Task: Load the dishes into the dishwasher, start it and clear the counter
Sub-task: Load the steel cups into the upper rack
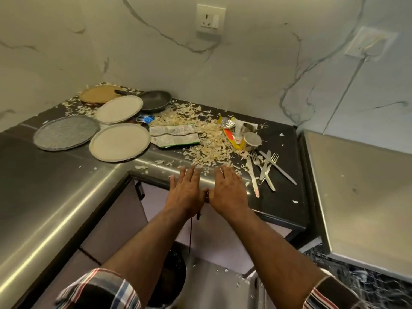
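Dishes sit unloaded on the dark corner surface [276,204]. Left hand [185,190]: fingers straight and together, palm down, flat at the front edge of the surface, fingertips touching the near fringe of the flakes [200,139]. It holds nothing. Right hand [227,190]: same pose, fingers extended, palm down, just beside the left hand, fingertips at the flake pile. It holds nothing. Both forearms reach forward from plaid sleeves [100,288].

Surface, left to right: grey plate [65,132] lies flat near the left end. Behind it, a brown plate [100,94] sits against the wall, and a beige plate [119,109] overlaps its front edge. A second beige plate [120,142] lies nearer the front. A dark frying pan [155,100] sits behind these, its handle lying over the brown plate. A torn wrapper [174,136] lies just right of the front beige plate, amid pale flakes scattered across the middle. Further right are a yellow packet [230,136] and two small steel cups [252,140], touching each other. Forks and knives [264,168] lie crossed in a loose heap near the front right.

Room: marbled white wall with a socket [210,17] above. A pale metal appliance top [361,188] stands right of the surface. A dark bin [171,275] stands on the floor below the hands.
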Demonstrator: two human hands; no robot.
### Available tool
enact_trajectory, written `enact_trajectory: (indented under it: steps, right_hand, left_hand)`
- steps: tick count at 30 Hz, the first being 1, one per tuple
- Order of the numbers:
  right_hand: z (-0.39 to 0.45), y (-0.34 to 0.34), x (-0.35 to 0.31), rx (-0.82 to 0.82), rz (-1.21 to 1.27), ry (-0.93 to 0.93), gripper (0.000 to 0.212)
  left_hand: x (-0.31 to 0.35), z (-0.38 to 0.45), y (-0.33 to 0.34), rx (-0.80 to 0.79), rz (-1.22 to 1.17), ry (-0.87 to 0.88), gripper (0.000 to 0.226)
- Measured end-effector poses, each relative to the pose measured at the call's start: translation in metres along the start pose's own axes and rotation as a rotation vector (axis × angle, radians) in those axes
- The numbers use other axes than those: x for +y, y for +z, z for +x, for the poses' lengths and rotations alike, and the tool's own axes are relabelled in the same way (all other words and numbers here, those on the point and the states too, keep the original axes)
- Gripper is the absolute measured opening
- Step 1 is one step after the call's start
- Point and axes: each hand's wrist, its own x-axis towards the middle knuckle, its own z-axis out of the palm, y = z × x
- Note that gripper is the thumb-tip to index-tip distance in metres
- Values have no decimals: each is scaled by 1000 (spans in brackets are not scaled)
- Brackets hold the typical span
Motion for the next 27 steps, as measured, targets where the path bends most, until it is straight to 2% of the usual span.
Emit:
enact_trajectory:
  steps: [9,15,19,22,27]
  right_hand:
    - [67,-8,51,-15,32,313,67]
    - [108,-14,98,9,173,475,54]
    - [146,-21,128,51,172,464,62]
    - [177,-20,145,83,187,430,73]
    - [225,-11,160,-4,168,390,92]
  left_hand:
    - [8,101,-4,-82,20,142,70]
    - [28,157,9,-91,-40,188,69]
    - [45,191,18,-100,-87,172,67]
    - [58,218,21,-35,-125,174,64]
    - [70,256,22,5,-239,110,59]
